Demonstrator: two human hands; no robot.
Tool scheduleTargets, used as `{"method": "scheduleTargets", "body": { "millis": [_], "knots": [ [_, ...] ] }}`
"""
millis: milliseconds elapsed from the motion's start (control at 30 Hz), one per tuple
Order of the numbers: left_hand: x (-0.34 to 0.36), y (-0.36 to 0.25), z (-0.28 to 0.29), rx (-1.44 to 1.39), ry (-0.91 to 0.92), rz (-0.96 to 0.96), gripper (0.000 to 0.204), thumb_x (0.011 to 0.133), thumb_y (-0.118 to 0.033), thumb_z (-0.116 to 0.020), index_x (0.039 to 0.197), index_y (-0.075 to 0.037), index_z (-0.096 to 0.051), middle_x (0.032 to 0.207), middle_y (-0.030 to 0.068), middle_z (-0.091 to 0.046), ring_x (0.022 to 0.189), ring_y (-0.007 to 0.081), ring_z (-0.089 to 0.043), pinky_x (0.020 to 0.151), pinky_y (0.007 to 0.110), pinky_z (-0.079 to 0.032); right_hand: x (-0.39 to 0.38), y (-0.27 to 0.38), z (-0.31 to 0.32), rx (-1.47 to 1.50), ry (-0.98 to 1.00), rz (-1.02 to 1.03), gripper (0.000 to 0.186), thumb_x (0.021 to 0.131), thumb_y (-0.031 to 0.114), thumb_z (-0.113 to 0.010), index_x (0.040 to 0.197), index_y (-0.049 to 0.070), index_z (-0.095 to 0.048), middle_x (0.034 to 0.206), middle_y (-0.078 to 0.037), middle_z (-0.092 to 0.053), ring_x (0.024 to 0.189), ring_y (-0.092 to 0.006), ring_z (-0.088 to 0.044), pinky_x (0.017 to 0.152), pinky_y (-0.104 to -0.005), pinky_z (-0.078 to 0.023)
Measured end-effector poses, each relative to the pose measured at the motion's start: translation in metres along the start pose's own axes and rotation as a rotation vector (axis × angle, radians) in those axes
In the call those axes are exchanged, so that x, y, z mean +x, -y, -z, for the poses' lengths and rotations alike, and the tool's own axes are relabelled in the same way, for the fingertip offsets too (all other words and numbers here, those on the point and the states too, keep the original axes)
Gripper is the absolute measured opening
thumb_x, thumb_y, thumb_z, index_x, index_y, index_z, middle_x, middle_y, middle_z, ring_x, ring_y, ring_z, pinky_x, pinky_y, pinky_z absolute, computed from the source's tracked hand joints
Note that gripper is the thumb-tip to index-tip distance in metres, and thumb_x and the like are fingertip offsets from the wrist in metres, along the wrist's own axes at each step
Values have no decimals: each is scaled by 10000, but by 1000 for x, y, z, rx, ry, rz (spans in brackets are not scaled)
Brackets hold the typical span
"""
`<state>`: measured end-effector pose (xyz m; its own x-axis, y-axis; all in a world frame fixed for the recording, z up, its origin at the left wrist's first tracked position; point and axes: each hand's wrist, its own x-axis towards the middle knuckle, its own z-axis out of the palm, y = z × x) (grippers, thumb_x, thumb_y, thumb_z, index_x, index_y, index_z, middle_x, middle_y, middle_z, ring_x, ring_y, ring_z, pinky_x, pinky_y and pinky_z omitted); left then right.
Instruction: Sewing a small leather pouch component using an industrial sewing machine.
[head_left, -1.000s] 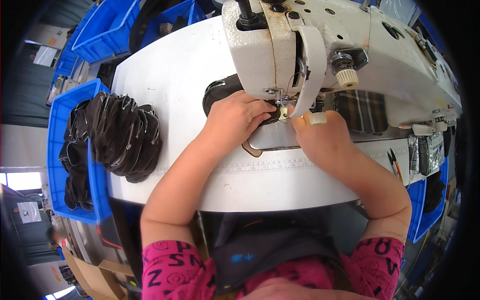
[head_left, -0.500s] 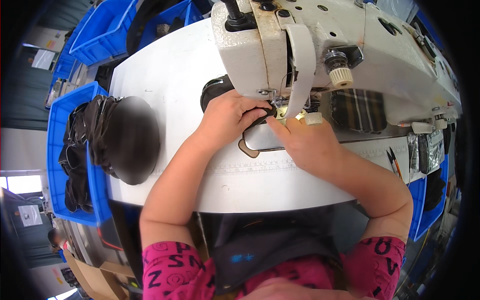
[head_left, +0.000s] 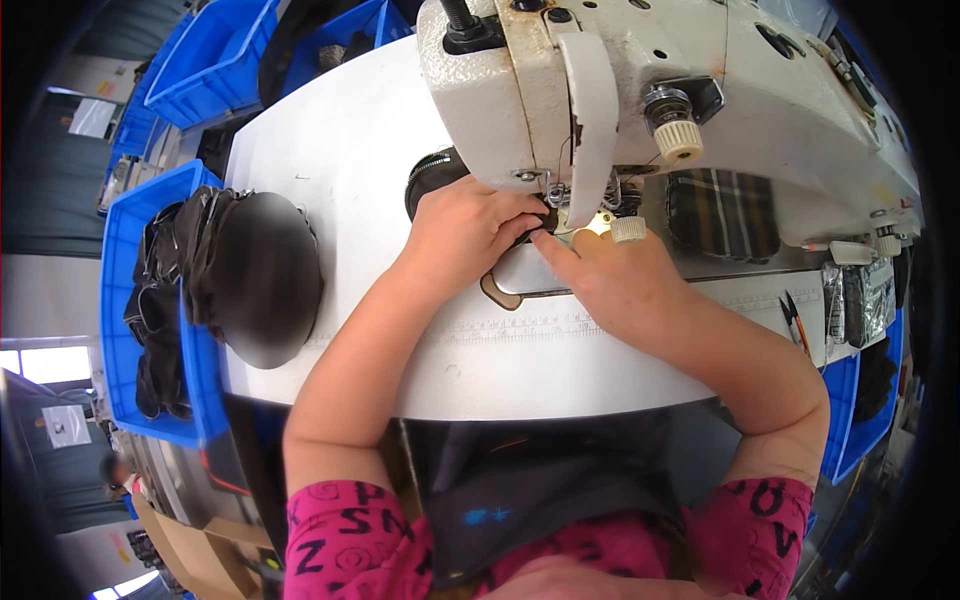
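A black fabric piece with a zipper along its curved edge (head_left: 426,182) lies under the head of a white sewing machine (head_left: 640,85). My left hand (head_left: 462,232) is closed on it, thumb and fingers pinching the cloth just left of the needle area. Close beside it, my right hand (head_left: 622,278) reaches in from the other side. Its thumb tip touches the near edge of the cloth, and the fingers curl beside the presser foot, partly hidden. Between the hands, most of the fabric is covered by them and by the machine.
At the left, a stack of round black fabric pieces (head_left: 262,280) stands by a blue bin (head_left: 112,300) holding more black pieces. Plaid fabric (head_left: 722,215) lies beneath the machine arm. Thread snips (head_left: 795,322) and plastic-wrapped packs (head_left: 865,300) rest on the right of the white table (head_left: 350,130).
The hands and fabric have barely moved; the left fingertips sit slightly differently on the cloth by the needle. The whole view has shifted a little.
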<state>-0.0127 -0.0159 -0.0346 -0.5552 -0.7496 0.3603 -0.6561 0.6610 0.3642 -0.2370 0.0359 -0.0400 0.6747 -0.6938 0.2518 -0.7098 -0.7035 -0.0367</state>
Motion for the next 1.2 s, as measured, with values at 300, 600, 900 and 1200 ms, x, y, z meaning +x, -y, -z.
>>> {"method": "scheduleTargets", "body": {
  "millis": [300,600,900,1200],
  "knots": [
    [-1,-10,-2,171,-10,81,128,872,-226,-768,980,-174,-813,889,4,-766,853,217,-727,700,353,-581,2,-4,-8,-26,-37,44,595,802,72,-652,1394,15,-633,674,-41,-666,564,-225,-663,535,-361,-514],
    [-3,-12,-6,196,-16,116,136,883,-216,-757,989,-156,-816,883,34,-761,832,234,-724,690,362,-584,2,-6,-13,3,-71,34,558,794,58,-655,1351,29,-664,675,-40,-676,575,-228,-669,544,-364,-515],
    [-13,-21,24,-57,187,153,348,811,-213,-830,1120,-108,-709,1080,95,-703,1017,302,-677,851,409,-564,0,-4,-7,64,-19,-4,559,778,70,-679,1335,17,-668,638,-46,-658,590,-242,-686,546,-387,-523],
    [-13,-33,15,-45,190,228,334,803,-160,-823,1106,-88,-702,1105,87,-697,1061,315,-673,867,410,-565,-2,-6,-2,30,63,2,565,785,93,-697,1347,49,-663,654,-38,-653,608,-226,-681,556,-372,-506]
  ]
}}
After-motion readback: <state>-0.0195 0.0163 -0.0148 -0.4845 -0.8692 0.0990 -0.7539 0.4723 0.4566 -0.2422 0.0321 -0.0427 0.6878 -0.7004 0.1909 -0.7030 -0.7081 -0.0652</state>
